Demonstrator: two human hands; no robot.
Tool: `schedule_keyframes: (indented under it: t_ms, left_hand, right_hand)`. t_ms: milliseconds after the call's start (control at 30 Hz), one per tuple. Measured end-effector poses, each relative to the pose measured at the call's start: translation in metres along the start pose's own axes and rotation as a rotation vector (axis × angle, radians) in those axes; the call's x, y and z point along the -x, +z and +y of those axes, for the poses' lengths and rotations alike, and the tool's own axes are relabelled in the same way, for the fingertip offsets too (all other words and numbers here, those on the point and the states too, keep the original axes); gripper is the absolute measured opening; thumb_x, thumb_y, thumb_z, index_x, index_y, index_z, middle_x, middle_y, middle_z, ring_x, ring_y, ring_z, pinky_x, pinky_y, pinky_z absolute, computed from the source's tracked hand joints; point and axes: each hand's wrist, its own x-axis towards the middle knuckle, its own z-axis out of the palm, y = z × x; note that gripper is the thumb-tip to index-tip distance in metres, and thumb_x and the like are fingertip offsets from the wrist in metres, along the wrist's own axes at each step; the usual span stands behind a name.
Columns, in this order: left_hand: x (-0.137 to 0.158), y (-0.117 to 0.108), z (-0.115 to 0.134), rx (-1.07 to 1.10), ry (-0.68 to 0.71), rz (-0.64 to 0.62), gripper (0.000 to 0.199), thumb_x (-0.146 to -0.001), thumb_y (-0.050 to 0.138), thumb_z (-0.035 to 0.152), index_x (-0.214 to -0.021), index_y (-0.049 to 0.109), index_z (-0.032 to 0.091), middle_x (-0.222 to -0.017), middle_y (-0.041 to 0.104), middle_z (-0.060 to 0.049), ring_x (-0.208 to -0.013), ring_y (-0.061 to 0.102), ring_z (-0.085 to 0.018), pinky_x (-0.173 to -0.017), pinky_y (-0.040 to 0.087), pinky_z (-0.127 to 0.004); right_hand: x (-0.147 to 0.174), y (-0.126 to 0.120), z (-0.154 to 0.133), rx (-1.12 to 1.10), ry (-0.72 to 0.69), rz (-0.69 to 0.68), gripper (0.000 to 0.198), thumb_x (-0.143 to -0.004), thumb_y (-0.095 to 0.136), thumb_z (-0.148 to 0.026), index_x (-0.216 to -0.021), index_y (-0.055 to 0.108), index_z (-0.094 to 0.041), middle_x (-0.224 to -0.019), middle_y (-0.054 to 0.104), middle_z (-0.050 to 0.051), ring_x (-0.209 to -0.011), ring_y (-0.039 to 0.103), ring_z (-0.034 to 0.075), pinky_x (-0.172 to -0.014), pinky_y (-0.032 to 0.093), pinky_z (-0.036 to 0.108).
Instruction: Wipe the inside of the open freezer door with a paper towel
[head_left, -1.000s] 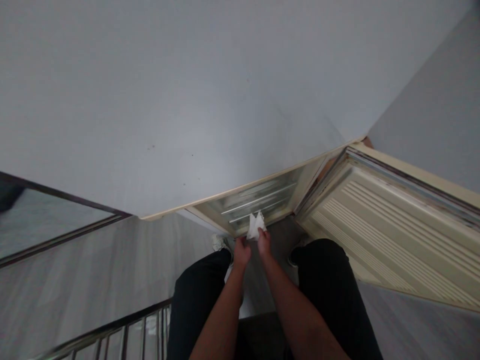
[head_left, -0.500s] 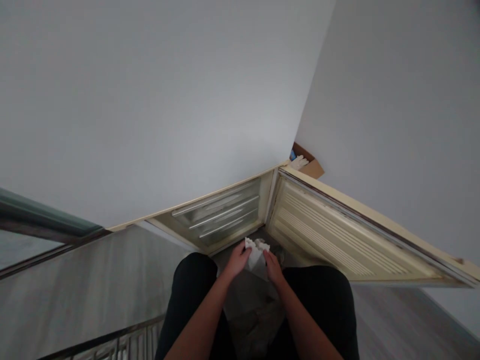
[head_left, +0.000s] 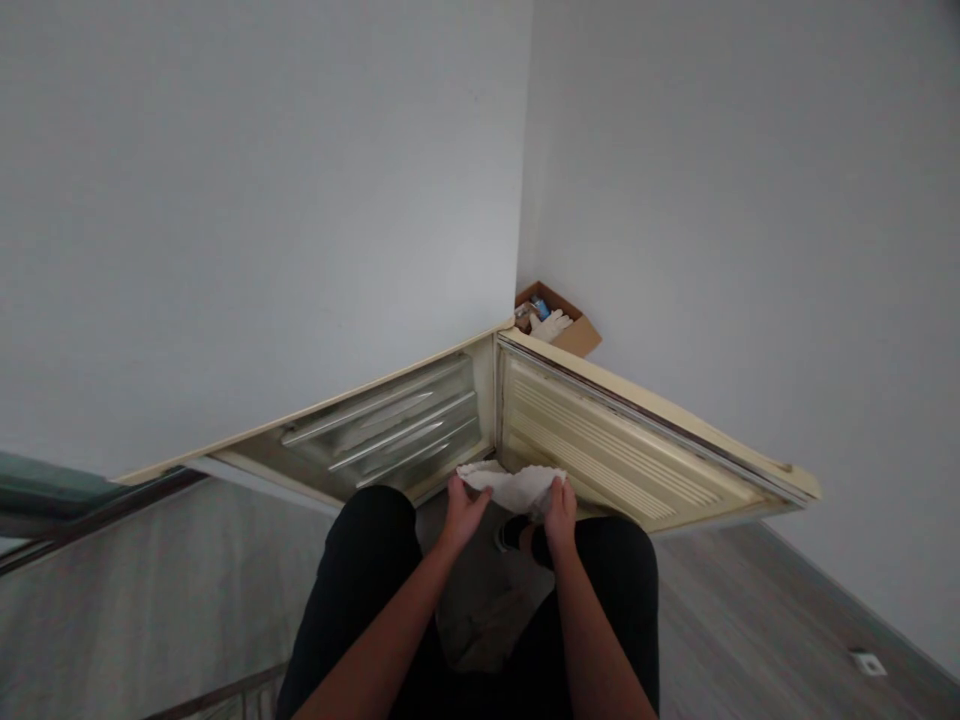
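Paper towel [head_left: 513, 487], white, stretched flat between both hands at roughly 6 o'clock, low centre of view, just in front of the open fridge.

Far left, 8 o'clock: dark rail and a glass strip [head_left: 45, 492], cut off by the edge, hard to read. Bottom edge at 7 o'clock: bit of metal railing [head_left: 217, 698], mostly out of view.

Fridge body [head_left: 375, 425]: cream, open, seen from above; ribbed clear shelves or drawer fronts inside, contents not readable.

Left hand [head_left: 461, 512]: fingers closed on the towel's left edge, thumb on top. Fingertips hidden under the sheet.

Right hand [head_left: 559, 512]: pinching the right edge, fingers curled; tips also hidden by the paper.

Both forearms run off the bottom. Black trousers [head_left: 352, 590] either side; one dark shoe [head_left: 512, 532] partly visible between the hands, the rest covered by the towel.

Fridge door [head_left: 637, 455]: swung open toward 3 o'clock, ribbed inner liner showing.

Cardboard box [head_left: 570, 325] in the wall corner at about 1 o'clock, behind the door hinge; something white and something blue inside, too small to identify.

Small white object [head_left: 868, 661] on the floor at 4 o'clock, unclear.
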Motion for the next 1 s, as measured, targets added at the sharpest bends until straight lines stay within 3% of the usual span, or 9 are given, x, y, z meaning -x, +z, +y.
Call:
schedule_keyframes:
  t_ms: [100,233,300,467,600,733,800,867,1000]
  left_hand:
    - [0.019,-0.022,-0.003,-0.09,0.129,-0.013,0.092,-0.062,0.089,0.043,-0.143,0.052,0.019,-0.165,0.039,-0.02,-0.158,0.032,-0.037,-0.129,0.025,-0.057]
    - [0.037,-0.057,0.0,-0.2,0.188,-0.362,0.065,-0.073,0.084,0.044,-0.131,0.065,0.021,-0.141,0.063,-0.016,-0.139,0.055,-0.035,-0.123,0.035,-0.058]
    - [0.043,-0.071,0.005,-0.204,0.185,-0.397,0.052,-0.075,0.083,0.046,-0.119,0.071,0.022,-0.135,0.066,-0.015,-0.135,0.058,-0.035,-0.12,0.04,-0.056]
    - [0.053,-0.089,0.024,-0.152,0.116,-0.495,0.065,-0.077,0.079,0.052,-0.132,0.066,0.02,-0.136,0.067,-0.014,-0.132,0.06,-0.033,-0.114,0.047,-0.049]
    - [0.058,-0.087,0.045,-0.199,0.105,-0.6,0.035,-0.081,0.074,0.05,-0.091,0.072,0.017,-0.083,0.07,-0.003,-0.079,0.064,-0.021,-0.076,0.054,-0.034]
    - [0.057,-0.077,0.069,-0.249,0.16,-0.556,0.033,-0.09,0.063,0.052,-0.085,0.064,0.019,-0.08,0.061,0.0,-0.077,0.055,-0.018,-0.071,0.046,-0.03]
    - [0.056,-0.071,0.083,-0.256,0.186,-0.556,0.033,-0.094,0.059,0.052,-0.092,0.064,0.019,-0.085,0.063,-0.001,-0.08,0.056,-0.019,-0.074,0.046,-0.03]
    - [0.057,-0.063,0.098,-0.272,0.217,-0.595,0.031,-0.097,0.054,0.049,-0.097,0.066,0.02,-0.088,0.067,-0.002,-0.083,0.059,-0.02,-0.078,0.047,-0.031]
    - [0.067,-0.048,0.123,-0.413,0.332,-0.774,0.025,-0.098,0.05,0.034,-0.105,0.072,0.023,-0.105,0.074,-0.006,-0.1,0.067,-0.025,-0.092,0.047,-0.034]
  right_hand:
    - [0.016,0.025,-0.006,0.075,-0.063,-0.149,0.054,-0.101,0.042,-0.067,-0.084,0.064,-0.021,-0.074,0.066,0.003,-0.071,0.058,0.019,-0.071,0.047,0.032]
    - [0.047,0.051,-0.019,0.199,-0.239,-0.418,0.042,-0.102,0.043,-0.054,-0.087,0.067,-0.023,-0.077,0.067,0.003,-0.07,0.059,0.018,-0.07,0.042,0.03]
    - [0.059,0.055,-0.024,0.242,-0.328,-0.518,0.04,-0.103,0.041,-0.048,-0.095,0.072,-0.023,-0.083,0.071,0.005,-0.074,0.063,0.019,-0.071,0.043,0.029]
    - [0.071,0.047,-0.028,0.358,-0.456,-0.649,0.036,-0.101,0.047,-0.042,-0.108,0.078,-0.025,-0.09,0.078,0.008,-0.076,0.067,0.021,-0.07,0.044,0.028]
    - [0.077,0.032,-0.033,0.374,-0.46,-0.517,0.033,-0.102,0.05,-0.042,-0.099,0.078,-0.024,-0.077,0.073,0.008,-0.069,0.064,0.02,-0.067,0.043,0.029]
    - [0.094,0.016,-0.034,0.374,-0.612,-0.081,0.027,-0.101,0.054,-0.036,-0.102,0.075,-0.02,-0.096,0.072,0.015,-0.095,0.066,0.027,-0.089,0.05,0.04]
    - [0.11,0.013,-0.032,0.322,-0.671,0.002,0.022,-0.097,0.06,-0.034,-0.104,0.075,-0.021,-0.105,0.072,0.016,-0.106,0.065,0.03,-0.098,0.048,0.048]
    - [0.127,0.016,-0.026,0.206,-0.55,-0.15,0.02,-0.098,0.058,-0.035,-0.102,0.074,-0.023,-0.101,0.072,0.013,-0.1,0.066,0.027,-0.095,0.051,0.046]
    - [0.151,0.031,-0.004,-0.234,0.079,-0.301,0.038,-0.095,0.058,-0.056,-0.115,0.073,-0.027,-0.116,0.074,0.011,-0.108,0.07,0.027,-0.093,0.058,0.043]
